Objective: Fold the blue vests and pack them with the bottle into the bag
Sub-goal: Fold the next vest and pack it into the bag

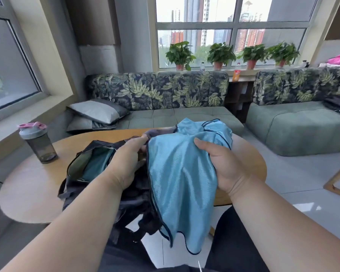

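Observation:
A light blue vest (180,173) with dark trim hangs crumpled in front of me, over the near edge of the round wooden table (28,185). My right hand (222,163) grips its upper right part. My left hand (126,163) pinches dark fabric at the vest's left edge, where the black bag (104,195) begins. The bag lies open on the table and blue cloth (98,163) shows inside its opening. The grey bottle (37,142) with a pink lid stands upright at the table's far left.
A leaf-patterned sofa (159,91) with two grey cushions (98,112) runs behind the table. A green seat (294,130) stands at the right. Potted plants (220,54) line the window sill. My dark-clothed legs (234,242) are below the table edge.

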Demonstrator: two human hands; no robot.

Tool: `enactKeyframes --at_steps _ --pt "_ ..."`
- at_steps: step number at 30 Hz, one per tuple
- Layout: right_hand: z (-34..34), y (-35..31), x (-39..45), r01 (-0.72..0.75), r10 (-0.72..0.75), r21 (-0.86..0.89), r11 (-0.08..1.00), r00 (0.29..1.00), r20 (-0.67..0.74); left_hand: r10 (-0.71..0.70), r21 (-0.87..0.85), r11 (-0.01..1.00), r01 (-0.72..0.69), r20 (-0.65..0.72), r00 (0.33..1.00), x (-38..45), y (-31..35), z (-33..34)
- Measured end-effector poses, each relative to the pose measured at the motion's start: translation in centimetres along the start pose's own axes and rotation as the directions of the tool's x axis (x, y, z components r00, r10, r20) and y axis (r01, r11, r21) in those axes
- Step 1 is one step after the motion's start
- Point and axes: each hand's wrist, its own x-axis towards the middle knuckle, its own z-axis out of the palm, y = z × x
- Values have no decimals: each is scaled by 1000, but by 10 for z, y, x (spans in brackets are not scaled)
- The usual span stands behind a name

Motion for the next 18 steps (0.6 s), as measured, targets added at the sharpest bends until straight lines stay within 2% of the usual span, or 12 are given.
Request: enactKeyframes --at_steps 2,3,5,6,7,8,12,18 --pt "7 -2 2 14 -14 6 1000 999 -30 -105 35 994 104 6 994 -2 -7 0" --pt "10 -3 4 23 -22 8 1000 999 -48 -221 41 975 219 67 973 -5 -11 1" --pt "15 -5 9 25 -24 20 999 997 -73 -400 26 912 409 273 875 -14 -21 2" --pt "19 -6 11 24 -22 25 999 997 -80 -430 0 886 464 375 821 -19 -27 4" --pt "22 -7 13 21 -19 30 999 997 -80 -426 -41 868 494 449 786 -23 -31 7" --pt "24 -7 15 19 -17 33 999 998 -67 -391 -100 862 497 492 778 -26 -33 10" --pt "27 -7 20 10 -10 41 999 1000 -17 -249 -282 862 420 487 837 -33 -26 25" --pt "14 -12 19 30 -24 77 997 997 -79 -165 -367 846 387 510 844 -28 -26 19"
